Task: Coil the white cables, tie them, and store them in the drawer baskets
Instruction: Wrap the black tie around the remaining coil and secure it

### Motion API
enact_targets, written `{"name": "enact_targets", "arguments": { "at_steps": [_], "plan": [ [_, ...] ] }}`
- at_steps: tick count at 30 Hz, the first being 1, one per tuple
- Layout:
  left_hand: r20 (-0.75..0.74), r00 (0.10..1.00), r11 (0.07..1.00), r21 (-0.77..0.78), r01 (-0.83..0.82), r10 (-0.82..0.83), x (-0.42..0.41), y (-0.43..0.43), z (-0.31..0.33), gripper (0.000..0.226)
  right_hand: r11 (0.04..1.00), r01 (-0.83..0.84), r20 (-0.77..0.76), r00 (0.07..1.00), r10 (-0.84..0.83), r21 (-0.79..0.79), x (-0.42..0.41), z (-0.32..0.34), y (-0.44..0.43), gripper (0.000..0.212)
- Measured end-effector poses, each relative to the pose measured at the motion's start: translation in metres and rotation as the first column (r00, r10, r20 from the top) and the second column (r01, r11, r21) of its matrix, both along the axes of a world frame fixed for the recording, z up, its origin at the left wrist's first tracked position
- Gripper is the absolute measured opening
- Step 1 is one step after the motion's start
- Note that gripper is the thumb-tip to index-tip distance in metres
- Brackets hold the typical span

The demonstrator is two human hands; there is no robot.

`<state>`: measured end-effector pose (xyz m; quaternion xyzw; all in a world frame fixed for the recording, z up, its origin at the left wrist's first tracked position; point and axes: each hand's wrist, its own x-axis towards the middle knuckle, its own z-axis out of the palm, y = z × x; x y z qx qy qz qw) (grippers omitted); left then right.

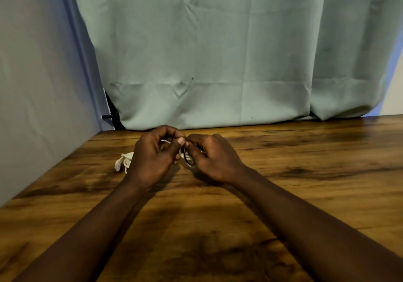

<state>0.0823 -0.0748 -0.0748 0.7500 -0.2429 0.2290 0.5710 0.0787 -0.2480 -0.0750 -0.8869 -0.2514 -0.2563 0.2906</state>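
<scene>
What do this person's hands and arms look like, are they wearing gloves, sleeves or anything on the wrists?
Both are bare. The left hand and right hand wear no gloves or visible rings. The left forearm and right forearm are uncovered down to the picture's edge: no sleeves, watch or bracelet show.

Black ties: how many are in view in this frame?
1. The black tie hangs as a loop from the right hand, close beside the left hand gripping the white cable. More could be hidden behind the hands.
</scene>
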Motion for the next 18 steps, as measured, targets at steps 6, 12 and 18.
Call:
{"name": "enact_targets", "arguments": {
  "at_steps": [6, 12, 18],
  "plan": [
    [0.064, 0.996, 0.998, 0.010, -0.065, 0.064, 0.002, 0.004, 0.001, 0.002, 0.837, -0.115, -0.168, 0.957, 0.239, 0.535, 0.001, -0.005, 0.013, 0.022],
    [-0.033, 0.999, 0.998, -0.057, 0.013, -0.015, -0.001, 0.006, 0.008, 0.005, 0.582, -0.084, -0.269, 0.826, 0.494, 0.809, -0.005, -0.001, 0.012, 0.011],
    [-0.072, 0.996, 0.973, -0.223, -0.062, 0.047, -0.006, 0.004, 0.013, 0.013, 0.585, 0.006, -0.377, 0.770, 0.515, 0.811, -0.006, 0.002, 0.011, 0.018]
  ]
}}
